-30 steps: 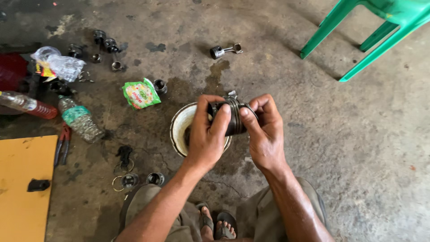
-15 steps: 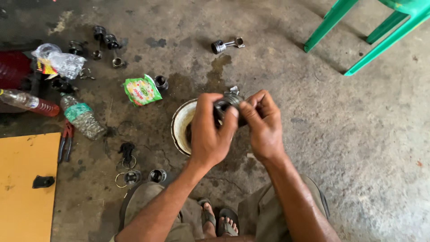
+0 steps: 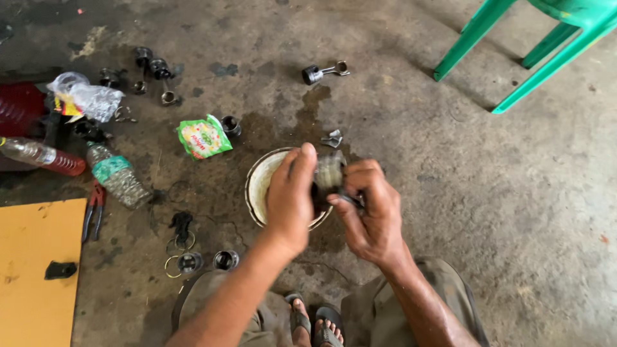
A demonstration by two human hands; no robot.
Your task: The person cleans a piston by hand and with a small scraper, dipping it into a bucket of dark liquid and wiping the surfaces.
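Hands meet at the centre of the view, over a white bowl [image 3: 257, 186] on the stained concrete floor [image 3: 450, 193]. The left hand [image 3: 290, 199] rises from 7 o'clock, its back to the camera, fingers curled around the near side of a dark metal piston [image 3: 329, 172], thumb pointing to 12. The right hand [image 3: 371, 215] comes up from 5 o'clock, wrist bent, its fingers closed on the piston's lower right side. The piston sits between both hands, above the bowl's rim at 3 o'clock; it is blurred, and much of it is hidden behind the fingers, so its lower end cannot be made out. Most of the bowl's inside is covered by the left hand.

At 9 o'clock from the bowl lies a green packet [image 3: 204, 137], with bottles [image 3: 116, 180] farther out. A second piston with its rod [image 3: 324, 71] lies at 12. Green chair legs [image 3: 508, 38] are cut off at 1 o'clock, and a yellow board [image 3: 32, 270] at 8.
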